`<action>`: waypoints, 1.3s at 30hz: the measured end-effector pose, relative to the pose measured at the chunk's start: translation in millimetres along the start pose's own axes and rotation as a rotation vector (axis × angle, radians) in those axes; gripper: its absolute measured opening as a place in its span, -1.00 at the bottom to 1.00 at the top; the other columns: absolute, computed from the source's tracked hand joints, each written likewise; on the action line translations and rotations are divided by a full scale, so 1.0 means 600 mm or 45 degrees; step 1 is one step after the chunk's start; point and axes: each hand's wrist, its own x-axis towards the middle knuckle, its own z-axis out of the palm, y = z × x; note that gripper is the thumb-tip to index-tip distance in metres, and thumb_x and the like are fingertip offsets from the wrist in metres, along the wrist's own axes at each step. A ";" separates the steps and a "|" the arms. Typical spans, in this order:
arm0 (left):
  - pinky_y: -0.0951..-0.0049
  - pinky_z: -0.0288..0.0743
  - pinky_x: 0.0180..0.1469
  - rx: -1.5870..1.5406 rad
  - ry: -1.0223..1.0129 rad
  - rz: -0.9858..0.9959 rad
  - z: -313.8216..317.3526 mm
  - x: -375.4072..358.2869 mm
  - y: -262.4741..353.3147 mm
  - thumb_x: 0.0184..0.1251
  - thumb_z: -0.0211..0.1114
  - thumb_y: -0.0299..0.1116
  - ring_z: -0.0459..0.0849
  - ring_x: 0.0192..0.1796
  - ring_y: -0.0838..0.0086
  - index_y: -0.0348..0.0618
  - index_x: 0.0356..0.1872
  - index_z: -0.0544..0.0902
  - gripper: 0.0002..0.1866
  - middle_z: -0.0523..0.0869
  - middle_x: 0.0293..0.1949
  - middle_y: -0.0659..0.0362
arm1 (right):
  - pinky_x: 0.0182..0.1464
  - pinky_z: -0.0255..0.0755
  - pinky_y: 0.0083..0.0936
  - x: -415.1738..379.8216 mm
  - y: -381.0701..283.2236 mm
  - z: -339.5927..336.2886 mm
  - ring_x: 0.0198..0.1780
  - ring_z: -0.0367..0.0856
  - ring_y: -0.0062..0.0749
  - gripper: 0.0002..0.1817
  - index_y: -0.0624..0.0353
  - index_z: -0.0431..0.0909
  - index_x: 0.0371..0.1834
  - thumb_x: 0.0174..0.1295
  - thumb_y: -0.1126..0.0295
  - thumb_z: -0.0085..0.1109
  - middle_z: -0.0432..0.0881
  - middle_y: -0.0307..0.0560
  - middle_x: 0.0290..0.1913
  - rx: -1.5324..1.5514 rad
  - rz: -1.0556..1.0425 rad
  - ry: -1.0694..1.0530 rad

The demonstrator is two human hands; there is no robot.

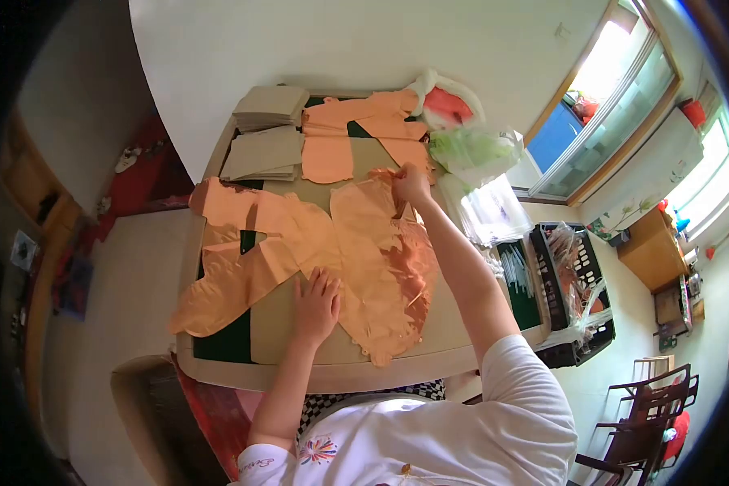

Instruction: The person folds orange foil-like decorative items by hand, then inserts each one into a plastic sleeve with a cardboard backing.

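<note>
A large flat sheet of shiny orange-pink foil (356,259) with a curved outline lies across the table (275,374). My left hand (317,306) rests on its lower middle edge, palm down with the fingers spread. Near the top right of the sheet, my right hand (413,185) has its fingers closed on the foil's edge. Below that hand the foil is creased and shows a darker, shinier area. Behind it lies another folded foil piece (328,158) of the same colour.
Two stacks of grey card (269,107) stand at the back left. Green-white plastic bags (478,154), clear plastic sleeves (494,211) and thin clear sticks (517,269) lie along the right side. A black crate (579,348) with plastic-wrapped items stands beyond the table's right edge.
</note>
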 end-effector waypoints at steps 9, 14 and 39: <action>-0.23 0.13 0.34 -0.003 0.043 0.031 -0.017 0.002 0.007 0.38 0.17 -0.32 0.41 0.36 0.16 -0.06 0.07 0.53 -0.72 0.51 0.25 0.05 | -0.15 0.49 -0.20 -0.046 -0.091 -0.029 -0.15 0.66 0.02 -0.66 0.13 0.55 -0.15 0.07 0.23 0.36 0.70 0.07 -0.23 -0.005 -0.297 0.172; -0.15 0.08 0.40 0.030 0.048 0.019 -0.002 -0.003 0.003 0.35 0.16 -0.28 0.34 0.41 0.26 -0.05 0.08 0.55 -0.69 0.49 0.27 0.09 | 0.11 0.42 -0.14 -0.042 -0.049 -0.053 0.12 0.55 0.06 -0.52 0.03 0.42 0.16 0.19 0.19 0.25 0.60 0.14 0.08 -0.246 0.084 -0.068; -0.18 0.08 0.38 -0.154 -0.136 0.269 -0.027 0.014 0.069 0.32 0.24 -0.24 0.37 0.38 0.17 -0.04 0.14 0.56 -0.62 0.50 0.25 0.05 | 0.44 -0.03 0.12 -0.304 0.021 -0.033 0.48 0.14 -0.10 -0.51 -0.07 0.44 0.31 0.32 0.10 0.07 0.32 -0.02 0.42 -0.305 -1.012 -0.473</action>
